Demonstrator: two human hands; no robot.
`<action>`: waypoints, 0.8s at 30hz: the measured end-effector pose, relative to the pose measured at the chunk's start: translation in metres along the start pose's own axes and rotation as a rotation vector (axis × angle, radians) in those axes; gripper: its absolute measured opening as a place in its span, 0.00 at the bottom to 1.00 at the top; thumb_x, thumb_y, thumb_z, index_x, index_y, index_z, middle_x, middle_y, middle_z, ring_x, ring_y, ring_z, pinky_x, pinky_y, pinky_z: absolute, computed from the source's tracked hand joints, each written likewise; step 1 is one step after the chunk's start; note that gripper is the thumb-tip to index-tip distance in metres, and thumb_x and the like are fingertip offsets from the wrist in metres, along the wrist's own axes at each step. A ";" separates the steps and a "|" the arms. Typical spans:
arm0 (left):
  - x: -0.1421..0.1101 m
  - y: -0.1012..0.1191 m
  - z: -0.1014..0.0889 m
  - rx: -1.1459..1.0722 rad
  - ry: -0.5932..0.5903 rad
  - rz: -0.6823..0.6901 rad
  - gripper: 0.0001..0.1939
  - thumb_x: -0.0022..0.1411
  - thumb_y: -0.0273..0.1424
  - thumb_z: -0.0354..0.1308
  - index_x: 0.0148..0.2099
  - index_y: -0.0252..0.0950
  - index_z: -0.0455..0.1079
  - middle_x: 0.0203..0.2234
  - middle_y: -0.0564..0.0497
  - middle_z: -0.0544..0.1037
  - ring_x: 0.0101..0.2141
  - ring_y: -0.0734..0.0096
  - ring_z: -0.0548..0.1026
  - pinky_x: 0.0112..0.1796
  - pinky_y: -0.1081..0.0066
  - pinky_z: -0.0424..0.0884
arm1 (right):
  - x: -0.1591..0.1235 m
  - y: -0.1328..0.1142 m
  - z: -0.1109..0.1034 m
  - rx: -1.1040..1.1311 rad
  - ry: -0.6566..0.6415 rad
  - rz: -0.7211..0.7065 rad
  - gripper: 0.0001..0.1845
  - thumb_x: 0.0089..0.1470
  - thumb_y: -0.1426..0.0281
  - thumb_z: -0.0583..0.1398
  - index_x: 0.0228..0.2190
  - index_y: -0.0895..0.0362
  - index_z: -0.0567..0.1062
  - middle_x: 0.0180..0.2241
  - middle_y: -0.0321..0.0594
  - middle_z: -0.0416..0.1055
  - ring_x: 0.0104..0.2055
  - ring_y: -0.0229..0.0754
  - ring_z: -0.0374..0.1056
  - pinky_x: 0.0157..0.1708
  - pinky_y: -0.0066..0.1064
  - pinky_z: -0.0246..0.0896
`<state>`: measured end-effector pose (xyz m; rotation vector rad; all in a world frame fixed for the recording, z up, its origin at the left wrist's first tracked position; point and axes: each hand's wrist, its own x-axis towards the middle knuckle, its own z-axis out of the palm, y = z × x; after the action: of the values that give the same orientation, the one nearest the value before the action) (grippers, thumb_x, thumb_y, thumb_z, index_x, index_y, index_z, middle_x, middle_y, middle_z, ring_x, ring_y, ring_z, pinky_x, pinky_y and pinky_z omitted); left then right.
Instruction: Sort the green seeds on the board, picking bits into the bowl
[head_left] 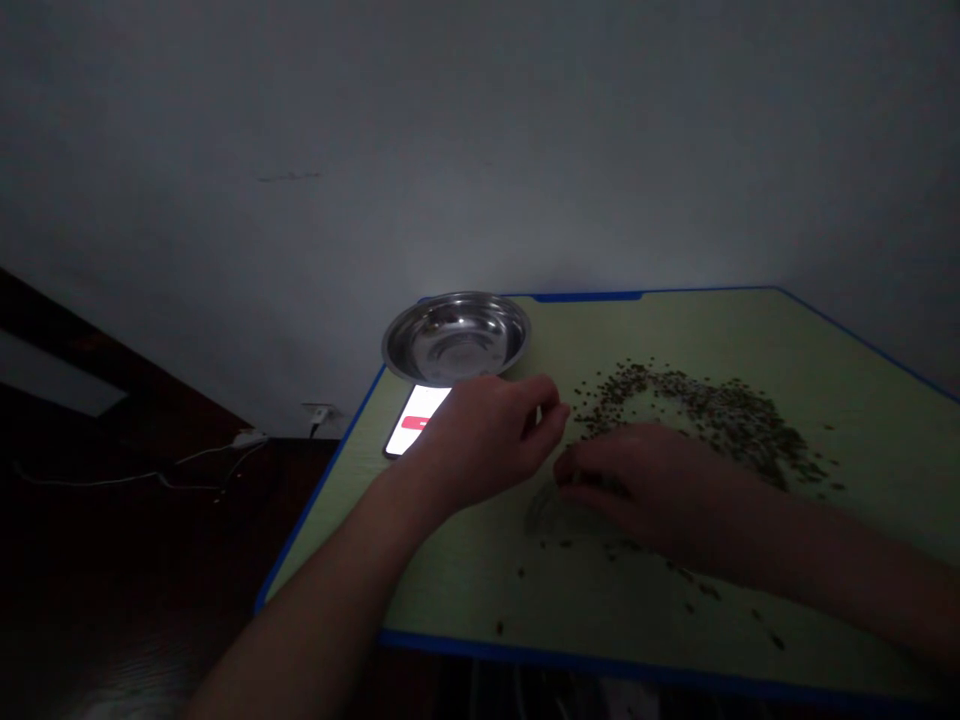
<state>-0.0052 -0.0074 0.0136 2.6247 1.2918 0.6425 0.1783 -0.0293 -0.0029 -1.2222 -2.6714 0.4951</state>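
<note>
Around the loosely curled right grip [652, 490], any hold unclear, small dark bits [750, 425] on the green table [712, 325].

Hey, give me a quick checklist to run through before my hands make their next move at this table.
1. Metal bowl upright: ok, its open side faces up.
2. Phone fully visible: not ok, the bowl and left hand hide parts of it.
3. Small dark bits kept together: not ok, they are scattered over the table, a few near its front edge.
4. Anything in the left fingers: cannot tell, too dim.
5. Anything in the right hand: cannot tell, its fingers are curled in shadow.
</note>
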 end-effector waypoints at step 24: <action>0.001 -0.010 -0.005 0.021 0.069 -0.052 0.11 0.63 0.33 0.51 0.32 0.35 0.70 0.18 0.55 0.71 0.20 0.79 0.63 0.24 0.73 0.52 | 0.026 -0.042 0.006 0.145 -0.170 -0.352 0.10 0.59 0.72 0.57 0.31 0.57 0.78 0.31 0.38 0.75 0.34 0.40 0.70 0.35 0.30 0.60</action>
<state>-0.0145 -0.0008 0.0149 2.5974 1.3889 0.7209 0.1302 -0.0366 0.0069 -0.6766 -2.8439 0.7461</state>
